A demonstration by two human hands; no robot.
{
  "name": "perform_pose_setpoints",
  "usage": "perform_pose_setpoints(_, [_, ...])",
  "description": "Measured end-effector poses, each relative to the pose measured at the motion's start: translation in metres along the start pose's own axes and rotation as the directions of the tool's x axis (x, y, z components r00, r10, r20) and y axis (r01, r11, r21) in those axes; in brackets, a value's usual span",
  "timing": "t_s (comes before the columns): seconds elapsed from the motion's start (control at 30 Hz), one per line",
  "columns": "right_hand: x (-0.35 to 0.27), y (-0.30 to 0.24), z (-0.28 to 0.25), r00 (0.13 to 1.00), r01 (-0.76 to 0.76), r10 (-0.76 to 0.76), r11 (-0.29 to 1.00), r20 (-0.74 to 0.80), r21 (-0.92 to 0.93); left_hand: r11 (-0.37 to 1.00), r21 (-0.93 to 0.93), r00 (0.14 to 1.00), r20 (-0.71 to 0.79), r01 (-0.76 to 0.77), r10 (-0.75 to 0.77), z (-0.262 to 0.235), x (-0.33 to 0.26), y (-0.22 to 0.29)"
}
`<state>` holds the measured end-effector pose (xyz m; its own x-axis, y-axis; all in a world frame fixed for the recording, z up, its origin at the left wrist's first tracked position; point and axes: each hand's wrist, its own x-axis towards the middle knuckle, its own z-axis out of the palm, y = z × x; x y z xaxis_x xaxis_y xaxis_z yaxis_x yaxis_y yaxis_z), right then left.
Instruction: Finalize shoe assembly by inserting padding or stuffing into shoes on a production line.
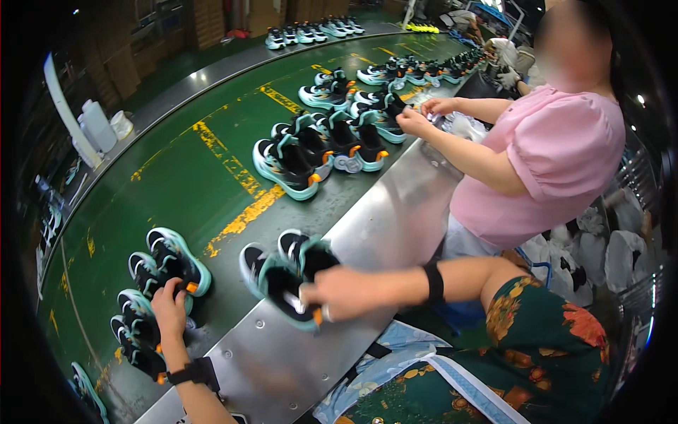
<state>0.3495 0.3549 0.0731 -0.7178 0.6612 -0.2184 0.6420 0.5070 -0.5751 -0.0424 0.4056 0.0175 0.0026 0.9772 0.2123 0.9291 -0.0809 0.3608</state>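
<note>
Black and mint-green sneakers with orange heel tabs stand on the green belt. On the left, my left hand [169, 311] has its fingers closed at the heel of a sneaker [185, 258] in a small group. More of that group, such as another sneaker [131, 336], sits beside my wrist. My right hand [342, 291] is closed at the heel opening of a sneaker [272, 272], which rests at the belt's edge by the metal ledge. Something white shows inside that shoe at my fingertips. A second sneaker [311, 251] stands right behind it, partly hidden by my hand.
A smooth metal ledge [402, 205] runs along the near side of the green belt [169, 184]. Rows of sneakers [289, 166] stand farther along. A co-worker in a pink top [565, 141] handles shoes on the right. White bottles [99, 127] stand on the far rail.
</note>
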Motion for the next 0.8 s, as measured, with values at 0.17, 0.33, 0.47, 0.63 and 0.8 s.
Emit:
perform_pose_setpoints(0.17, [-0.047, -0.041, 0.091, 0.977, 0.178, -0.213, 0.864, 0.023, 0.471, 0.985, -0.173, 0.908, -0.416, -0.021, -0.053, -0.013, -0.1, 0.116])
perform_pose_setpoints(0.33, [-0.051, -0.015, 0.037, 0.836, 0.075, -0.435, 0.694, 0.334, 0.716, 0.855, -0.517, 0.987, -0.155, -0.042, -0.045, -0.011, -0.241, 0.173])
perform_pose_setpoints(0.47, [-0.019, 0.0, 0.05, 0.97, 0.12, -0.184, 0.93, 0.159, 0.346, 0.791, -0.612, 0.995, 0.07, -0.019, 0.077, 0.031, -0.286, 0.185])
perform_pose_setpoints(0.63, [0.027, -0.039, 0.077, 0.756, 0.555, -0.646, 0.717, 0.104, 0.421, 0.927, -0.367, 0.989, 0.094, -0.074, 0.116, 0.014, -0.275, 0.204])
perform_pose_setpoints(0.8, [-0.02, -0.069, 0.03, 0.746, 0.635, -0.652, 0.758, 0.135, 0.149, 0.995, -0.076, 0.997, 0.044, 0.065, -0.062, -0.029, -0.279, 0.272])
